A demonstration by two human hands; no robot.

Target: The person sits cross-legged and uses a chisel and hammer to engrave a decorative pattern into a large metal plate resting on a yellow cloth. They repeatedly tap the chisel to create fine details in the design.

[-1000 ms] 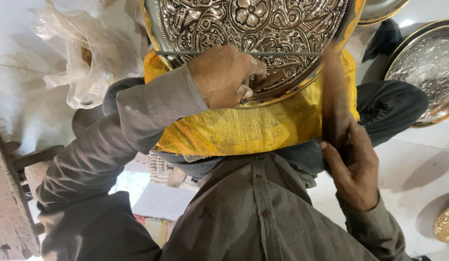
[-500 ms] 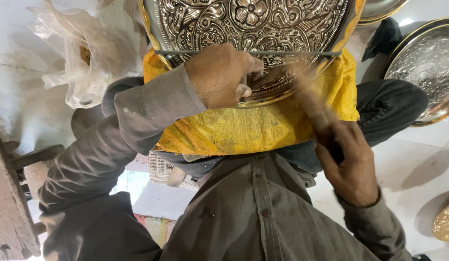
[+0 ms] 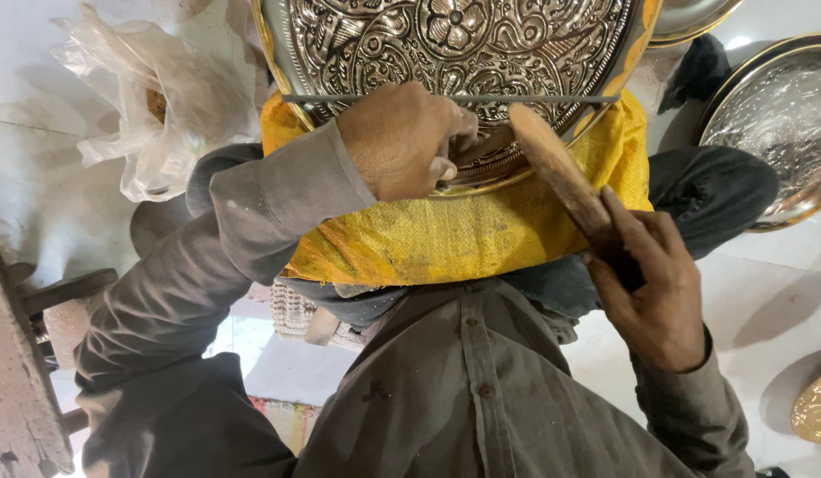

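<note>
Left hand [image 3: 406, 142] fists a tool on the embossed tray [image 3: 455, 53]; right hand [image 3: 649, 288] grips a wooden mallet [image 3: 556, 173].

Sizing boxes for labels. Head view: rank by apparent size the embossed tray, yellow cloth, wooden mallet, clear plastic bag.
1. embossed tray, cut off at the top edge
2. yellow cloth, partly covered; close to the tray, ranking unsure
3. clear plastic bag
4. wooden mallet

Metal trays [image 3: 773, 124] right, plastic bag [image 3: 158, 115] left
</note>
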